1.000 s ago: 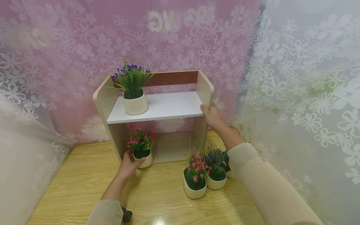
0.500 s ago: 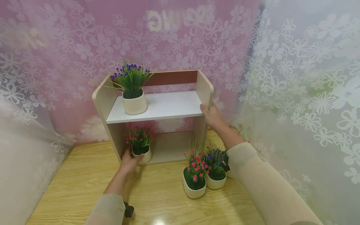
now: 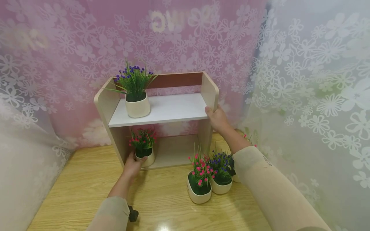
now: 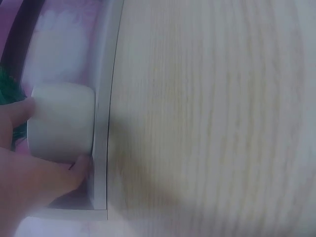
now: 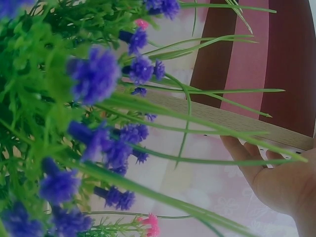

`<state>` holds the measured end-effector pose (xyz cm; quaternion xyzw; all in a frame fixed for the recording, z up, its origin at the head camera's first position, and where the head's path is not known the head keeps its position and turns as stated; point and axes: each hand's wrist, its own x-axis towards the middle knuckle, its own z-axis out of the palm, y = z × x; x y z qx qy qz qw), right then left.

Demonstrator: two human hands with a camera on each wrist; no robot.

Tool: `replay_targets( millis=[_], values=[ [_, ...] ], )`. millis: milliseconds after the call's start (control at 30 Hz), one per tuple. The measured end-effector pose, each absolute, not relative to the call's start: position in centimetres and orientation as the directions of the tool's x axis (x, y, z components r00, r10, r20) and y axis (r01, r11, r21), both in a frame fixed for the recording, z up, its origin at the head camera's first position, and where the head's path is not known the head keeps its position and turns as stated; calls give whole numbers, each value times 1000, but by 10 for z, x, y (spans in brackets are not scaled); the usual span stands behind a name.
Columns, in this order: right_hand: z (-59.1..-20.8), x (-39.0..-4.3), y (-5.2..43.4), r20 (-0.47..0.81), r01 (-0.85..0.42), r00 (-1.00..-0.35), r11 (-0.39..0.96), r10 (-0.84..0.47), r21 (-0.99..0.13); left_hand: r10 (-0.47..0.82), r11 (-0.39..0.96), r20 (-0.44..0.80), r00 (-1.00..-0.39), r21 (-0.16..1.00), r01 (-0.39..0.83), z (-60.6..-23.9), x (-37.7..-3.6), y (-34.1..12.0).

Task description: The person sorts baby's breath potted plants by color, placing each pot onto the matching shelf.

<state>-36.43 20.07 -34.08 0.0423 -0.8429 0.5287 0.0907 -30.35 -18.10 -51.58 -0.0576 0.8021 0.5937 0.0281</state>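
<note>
Pink floral curtain at the back, sheer white flower-print curtain on the right, and a light wood-grain surface (image 3: 86,179) carrying a small two-tier wooden shelf (image 3: 110,102).

The left hand (image 3: 131,166) is down at the lower tier with its fingers curled around a small cream pot of pink flowers (image 3: 143,149). Compared with a second ago, that pot has gone from sitting at the front edge, half out on the surface, to sitting back inside the bottom compartment near the left wall. So it looks basically placed, though the hand hasn't let go. The left wrist view backs this up: thumb on one side of the cream pot (image 4: 61,121), a fingertip on the other, and the pot just past the shelf's front lip (image 4: 101,148).

The right hand (image 3: 218,120) is clamped on the shelf's right side panel, thumb on the front edge at the level of the upper board, steadying it. It hasn't budged across the frames.

Other stuff: a bigger cream pot with purple flowers (image 3: 137,102) on the left of the top tier, plus another pink-flowered pot (image 3: 199,189) and a purple-flowered pot (image 3: 221,183) touching each other on the surface in front of the shelf's right leg. Another pot hides behind the right sleeve (image 3: 260,179).
</note>
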Motion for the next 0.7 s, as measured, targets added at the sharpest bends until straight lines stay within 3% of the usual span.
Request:
replay_targets(
  millis=[533, 700],
  values=[
    [-338, -362, 200, 213, -184, -977, 447, 15, -875, -138, 346, -92, -986, 928, -136, -515, -300, -176],
    [-340, -363, 200, 209, -178, -978, 449, 20, -876, -156, 361, -33, -987, 928, -88, -517, -298, -175]
  ],
)
